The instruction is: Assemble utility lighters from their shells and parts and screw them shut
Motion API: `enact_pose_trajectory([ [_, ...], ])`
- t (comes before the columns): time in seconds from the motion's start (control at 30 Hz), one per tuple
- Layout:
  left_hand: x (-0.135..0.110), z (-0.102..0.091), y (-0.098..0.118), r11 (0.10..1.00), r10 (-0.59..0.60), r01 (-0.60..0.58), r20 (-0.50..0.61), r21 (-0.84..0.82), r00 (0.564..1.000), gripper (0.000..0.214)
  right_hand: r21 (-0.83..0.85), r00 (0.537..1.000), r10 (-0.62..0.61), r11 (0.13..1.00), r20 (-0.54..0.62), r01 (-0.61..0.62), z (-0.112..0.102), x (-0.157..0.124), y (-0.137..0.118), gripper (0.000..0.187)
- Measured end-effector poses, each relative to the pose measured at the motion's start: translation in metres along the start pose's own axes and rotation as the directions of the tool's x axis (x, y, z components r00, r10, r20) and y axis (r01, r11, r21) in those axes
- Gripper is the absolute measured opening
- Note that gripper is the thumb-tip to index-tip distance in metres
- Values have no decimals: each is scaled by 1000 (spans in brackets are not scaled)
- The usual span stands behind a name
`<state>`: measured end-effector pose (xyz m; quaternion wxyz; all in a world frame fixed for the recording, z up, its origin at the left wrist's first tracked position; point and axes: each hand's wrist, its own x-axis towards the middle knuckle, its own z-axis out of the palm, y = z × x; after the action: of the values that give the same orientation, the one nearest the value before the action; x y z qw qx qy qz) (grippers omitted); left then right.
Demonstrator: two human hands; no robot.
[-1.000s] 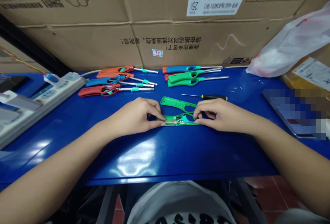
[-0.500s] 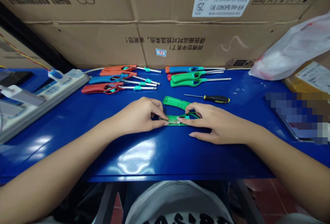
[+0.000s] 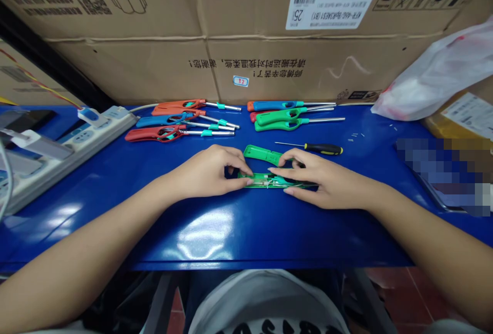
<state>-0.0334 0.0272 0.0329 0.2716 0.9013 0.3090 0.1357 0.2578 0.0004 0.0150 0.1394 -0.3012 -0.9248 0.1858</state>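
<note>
So the opened green lighter shell (image 3: 265,180) lies flat on the blue table (image 3: 239,231), long axis running left-right, right in front of the person. Can't tell which end is the nozzle end. Left hand (image 3: 210,172) pinches its left end, right hand (image 3: 319,180) pinches the middle. The other green half (image 3: 264,154) sits just behind, screwdriver (image 3: 316,147) near it.

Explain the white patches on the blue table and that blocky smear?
Head view: the white patches are glare on the blue table; the blocky patch is deliberate pixelation; the forearms swell toward the corners from lens distortion; the left hand, right hand and open green lighter look sharp.
</note>
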Motion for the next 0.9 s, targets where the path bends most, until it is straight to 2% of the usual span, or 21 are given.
enact_pose_trajectory([
  [0.13,1,4,-2,1000,18,-18,-108,-2,994,19,-107,983,107,987,-148,-124,0,-1,11,33],
  [0.2,2,5,-6,998,37,-25,-197,63,980,21,-129,971,155,975,-185,-180,0,-3,18,28],
  [0.27,3,5,-13,981,92,-45,-249,190,964,23,-101,967,188,973,-170,-207,-2,-4,23,22],
  [0.37,4,5,-24,936,166,-90,-201,340,965,27,-61,968,227,970,-110,-234,-3,-6,27,22],
  [0.53,6,10,-35,906,196,-142,-97,398,976,36,-89,971,222,969,-93,-230,-3,-3,25,22],
  [0.67,7,11,-35,927,197,-131,-160,351,967,32,-89,974,164,980,-154,-179,0,1,22,19],
  [0.77,6,9,-30,918,216,-118,-229,379,949,29,-45,955,154,984,-254,-171,4,4,19,21],
  [0.83,5,8,-26,884,254,-120,-247,452,935,29,6,927,187,981,-324,-196,5,6,16,21],
  [0.9,3,8,-21,844,284,-116,-252,524,925,32,115,895,275,961,-351,-250,6,6,12,24],
])
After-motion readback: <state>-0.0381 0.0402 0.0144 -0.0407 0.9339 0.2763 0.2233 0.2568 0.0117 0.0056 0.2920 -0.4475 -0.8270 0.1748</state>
